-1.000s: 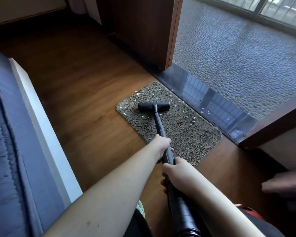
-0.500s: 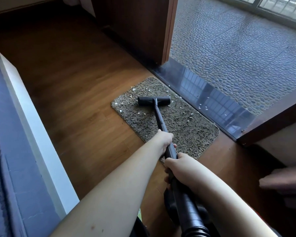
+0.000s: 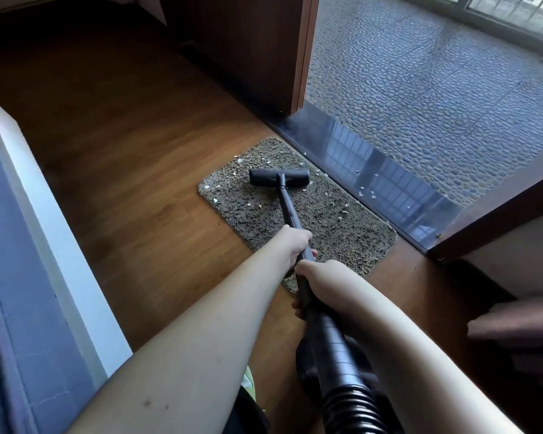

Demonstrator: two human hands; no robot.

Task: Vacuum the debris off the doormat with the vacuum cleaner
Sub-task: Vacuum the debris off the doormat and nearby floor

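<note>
A: Where are you at w/ the doormat (image 3: 323, 223)?

B: Mid-sweep, I'd say. Your left hand (image 3: 297, 242) is wrapped round the wand (image 3: 287, 203) further down, and your right hand (image 3: 318, 281) clenches the same tube just behind it, where it thickens toward the ribbed hose (image 3: 351, 405). Both are gripping, neither loose.

A: And the nozzle?

B: The vacuum head (image 3: 279, 177) sits flat on the far part of the mat, crosswise, near the glossy door sill (image 3: 389, 189). The mat itself lies on the wood floor (image 3: 132, 170), right up against that sill.

A: What's left?

B: Plenty of debris. White flecks (image 3: 215, 200) sit on the left edge, more at the far corner by the head, and a few on the right side of the mat approx. halfway along. Some bits are on the sill too, but that's off the mat.

A: Next move?

B: Prob. drag the head left to catch the left-edge flecks, then work the far corner. Keep the head flat so suction holds. Watch the mat's edge; it could lift or bunch if you push hard against the pile. Can't tell if the motor's on.
</note>
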